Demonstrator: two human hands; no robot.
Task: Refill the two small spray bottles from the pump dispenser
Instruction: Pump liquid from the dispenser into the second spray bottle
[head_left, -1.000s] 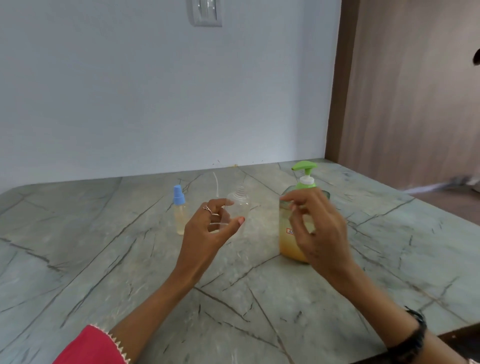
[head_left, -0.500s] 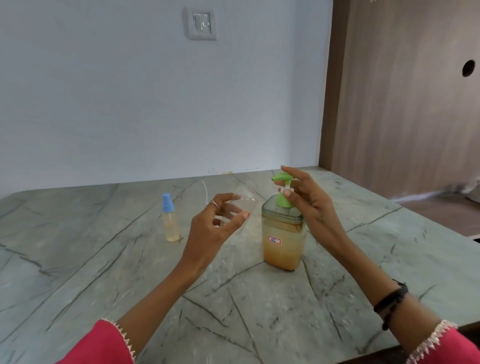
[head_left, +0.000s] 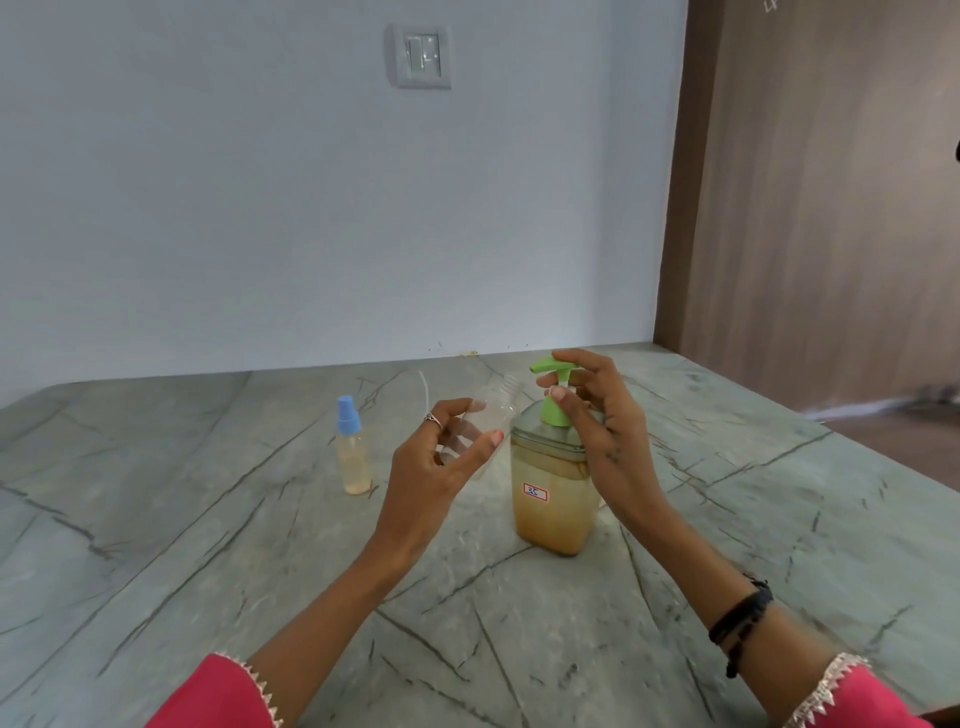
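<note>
The pump dispenser (head_left: 553, 499) stands mid-table, a clear square jar of amber liquid with a green pump head (head_left: 550, 366). My right hand (head_left: 602, 421) grips that pump head, fingers over its top and thumb at the stem. My left hand (head_left: 434, 462) holds a clear empty small bottle (head_left: 493, 410) without a cap. It is tilted, with its open neck just below and left of the green nozzle. A second small spray bottle (head_left: 354, 457) with a blue cap stands upright further left, holding pale liquid.
A thin white tube (head_left: 423, 387) curves up behind my left hand; what it is attached to is hidden. The grey marble table (head_left: 208, 545) meets a white wall behind. A wooden panel (head_left: 831, 208) stands at the right, beyond the table's right edge.
My right hand moved from the front of the dispenser up onto the pump head. The head sat low half a second ago and stands higher now. The empty bottle's neck came nearer the nozzle.
</note>
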